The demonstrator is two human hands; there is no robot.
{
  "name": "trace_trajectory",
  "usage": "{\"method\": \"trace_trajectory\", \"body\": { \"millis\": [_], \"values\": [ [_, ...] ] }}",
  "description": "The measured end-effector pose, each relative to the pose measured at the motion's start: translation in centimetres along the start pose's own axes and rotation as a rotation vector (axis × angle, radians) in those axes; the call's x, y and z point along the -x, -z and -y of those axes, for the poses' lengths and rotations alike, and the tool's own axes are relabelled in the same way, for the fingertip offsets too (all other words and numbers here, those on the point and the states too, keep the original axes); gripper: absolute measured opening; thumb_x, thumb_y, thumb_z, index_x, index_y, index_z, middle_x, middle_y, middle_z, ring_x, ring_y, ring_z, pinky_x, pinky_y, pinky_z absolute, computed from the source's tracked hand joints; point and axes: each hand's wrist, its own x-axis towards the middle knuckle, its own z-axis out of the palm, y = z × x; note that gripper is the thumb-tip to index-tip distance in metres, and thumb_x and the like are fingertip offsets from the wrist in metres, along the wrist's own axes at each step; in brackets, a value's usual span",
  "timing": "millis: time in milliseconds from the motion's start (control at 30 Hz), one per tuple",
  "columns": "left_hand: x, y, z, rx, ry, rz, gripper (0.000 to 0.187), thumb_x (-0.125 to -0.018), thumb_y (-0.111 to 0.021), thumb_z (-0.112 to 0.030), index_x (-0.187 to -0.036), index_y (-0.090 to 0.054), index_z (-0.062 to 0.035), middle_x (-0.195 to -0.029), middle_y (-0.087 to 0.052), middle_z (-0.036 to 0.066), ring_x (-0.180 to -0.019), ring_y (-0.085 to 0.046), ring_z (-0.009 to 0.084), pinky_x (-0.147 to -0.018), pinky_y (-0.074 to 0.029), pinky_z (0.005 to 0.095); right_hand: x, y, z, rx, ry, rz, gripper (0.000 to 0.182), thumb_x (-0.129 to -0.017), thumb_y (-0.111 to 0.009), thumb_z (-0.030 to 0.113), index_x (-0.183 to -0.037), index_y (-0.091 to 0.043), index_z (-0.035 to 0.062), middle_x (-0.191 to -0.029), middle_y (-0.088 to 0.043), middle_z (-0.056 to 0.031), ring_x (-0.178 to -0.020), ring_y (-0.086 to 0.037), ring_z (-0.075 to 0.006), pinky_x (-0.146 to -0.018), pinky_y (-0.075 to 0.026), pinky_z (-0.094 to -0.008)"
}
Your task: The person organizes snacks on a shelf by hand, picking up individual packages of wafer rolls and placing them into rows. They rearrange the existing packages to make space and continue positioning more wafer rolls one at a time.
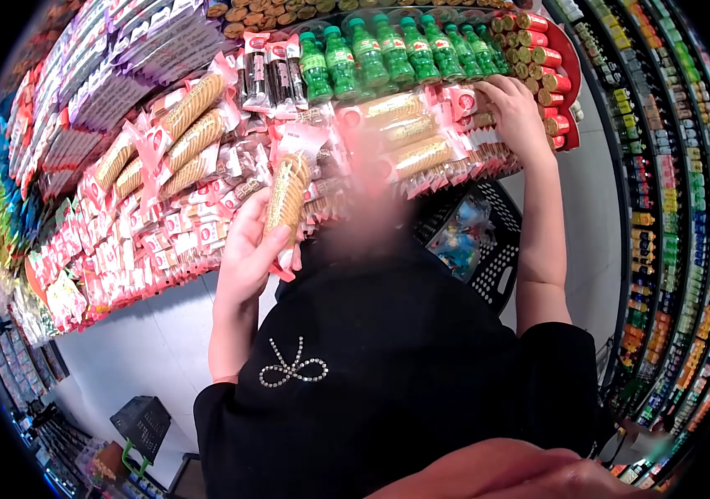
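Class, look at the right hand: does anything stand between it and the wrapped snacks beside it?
Nothing visible does. The right hand is right at the wrapped snacks, though whether it touches them is unclear. The green bottles stand beyond the snacks, not between.

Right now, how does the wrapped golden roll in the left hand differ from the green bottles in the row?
The wrapped roll is golden and ridged, while the green bottles are smoother in outline and narrow towards the top. The wrapped roll is held in the left hand; the green bottles are lined up side by side. Both have a long shape.
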Motion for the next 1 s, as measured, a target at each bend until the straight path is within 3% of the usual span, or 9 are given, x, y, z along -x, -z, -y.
{"method": "trace_trajectory", "body": {
  "millis": [200,367,400,433,500,567,633,700,1000],
  "values": [
    [-0.2,-0.3,0.0,-0.029,0.003,-0.040,0.046,-0.088,-0.054,-0.007,-0.128,-0.034,0.0056,-0.098,-0.057,0.012,-0.074,-0.057,0.0135,-0.054,-0.049,0.0249,-0.5,0.1,1.4,-0.066,-0.004,-0.036,0.035,-0.070,-0.067,0.006,-0.104,-0.059,0.0054,-0.107,-0.056,-0.0105,-0.103,-0.052,-0.0310,-0.088,-0.043,-0.0399],
    [0.0,0.0,-0.3,-0.017,0.020,-0.054,0.048,-0.088,-0.054,-0.008,-0.128,-0.033,0.0058,-0.095,-0.057,0.013,-0.061,-0.056,0.0135,-0.054,-0.048,0.0240,-0.5,0.4,2.6,0.040,-0.143,-0.069,0.035,-0.065,-0.070,0.008,-0.098,-0.060,0.0051,-0.098,-0.057,-0.0106,-0.096,-0.054,-0.0305,-0.085,-0.044,-0.0402],
    [0.0,-0.3,-0.5,-0.095,0.025,-0.074,0.053,-0.089,-0.055,-0.018,-0.130,-0.032,0.0046,-0.087,-0.056,0.012,-0.066,-0.055,0.0129,-0.051,-0.047,0.0226,-0.5,1.4,4.1,0.004,-0.094,-0.116,0.033,-0.064,-0.070,0.008,-0.096,-0.059,0.0041,-0.097,-0.056,-0.0118,-0.095,-0.054,-0.0309,-0.084,-0.044,-0.0403],
    [0.0,-0.4,-0.3,-0.088,0.027,-0.077,0.053,-0.089,-0.055,-0.018,-0.130,-0.032,0.0046,-0.087,-0.056,0.012,-0.066,-0.055,0.0129,-0.051,-0.047,0.0226,-0.6,2.3,5.5,0.006,-0.091,-0.109,0.033,-0.064,-0.070,0.008,-0.096,-0.059,0.0041,-0.097,-0.056,-0.0118,-0.095,-0.054,-0.0309,-0.084,-0.044,-0.0403],
    [-0.1,-0.3,-0.3,-0.092,0.019,-0.089,0.053,-0.089,-0.054,-0.018,-0.131,-0.032,0.0045,-0.088,-0.055,0.012,-0.069,-0.055,0.0126,-0.051,-0.047,0.0224,-0.6,3.4,8.0,-0.266,0.102,-0.082,0.038,-0.066,-0.072,0.007,-0.101,-0.058,0.0038,-0.104,-0.055,-0.0119,-0.099,-0.053,-0.0313,-0.085,-0.043,-0.0390],
    [-0.1,-0.1,-0.2,-0.087,0.017,-0.065,0.052,-0.089,-0.054,-0.017,-0.131,-0.032,0.0045,-0.089,-0.055,0.012,-0.070,-0.055,0.0125,-0.051,-0.047,0.0223,-0.3,3.3,9.6,-0.363,0.192,0.170,0.043,-0.064,-0.073,0.007,-0.104,-0.057,0.0036,-0.106,-0.055,-0.0122,-0.101,-0.052,-0.0314,-0.087,-0.043,-0.0395],
    [-0.2,0.1,-0.2,-0.080,0.011,-0.043,0.052,-0.089,-0.054,-0.017,-0.131,-0.032,0.0045,-0.090,-0.055,0.012,-0.071,-0.055,0.0124,-0.051,-0.047,0.0221,-0.3,2.9,11.1,-0.390,0.212,0.242,0.046,-0.061,-0.074,0.008,-0.104,-0.057,0.0045,-0.105,-0.055,-0.0115,-0.100,-0.051,-0.0315,-0.087,-0.042,-0.0402],
    [-0.1,0.3,-0.2,0.007,0.006,-0.039,0.047,-0.088,-0.054,-0.007,-0.128,-0.032,0.0056,-0.100,-0.057,0.013,-0.068,-0.057,0.0132,-0.054,-0.049,0.0238,0.0,1.2,11.8,-0.335,0.273,0.266,0.047,-0.060,-0.074,0.010,-0.103,-0.057,0.0052,-0.102,-0.055,-0.0110,-0.099,-0.050,-0.0317,-0.087,-0.041,-0.0406],
    [0.0,0.9,0.0,0.018,0.028,-0.007,0.047,-0.088,-0.053,-0.007,-0.128,-0.033,0.0058,-0.105,-0.055,0.014,-0.075,-0.057,0.0143,-0.054,-0.049,0.0247,0.1,0.8,12.2,-0.384,0.202,0.333,0.052,-0.056,-0.075,0.013,-0.104,-0.055,0.0049,-0.101,-0.051,-0.0122,-0.098,-0.048,-0.0336,-0.086,-0.040,-0.0407]
  ]
}}
